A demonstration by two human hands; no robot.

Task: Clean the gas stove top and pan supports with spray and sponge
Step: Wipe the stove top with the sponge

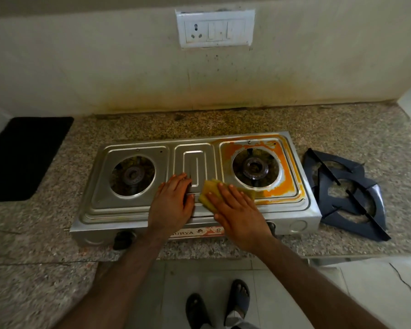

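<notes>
The front panel label [195, 232] of the gas stove [133, 210] reads "URYA" in dark letters, its start hidden behind the left hand's wrist; nothing else is legible.

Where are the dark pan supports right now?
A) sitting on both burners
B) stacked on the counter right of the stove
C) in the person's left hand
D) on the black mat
B: the pan supports lie overlapping on the counter beside the stove, whose burners are bare.

I note a speckled granite table [259, 122] carrying a steel two-burner gas stove [138, 210] at centre. Two dark pan supports [349, 198] lie overlapping just right of it; a black mat [26, 155] lies far left.
</notes>
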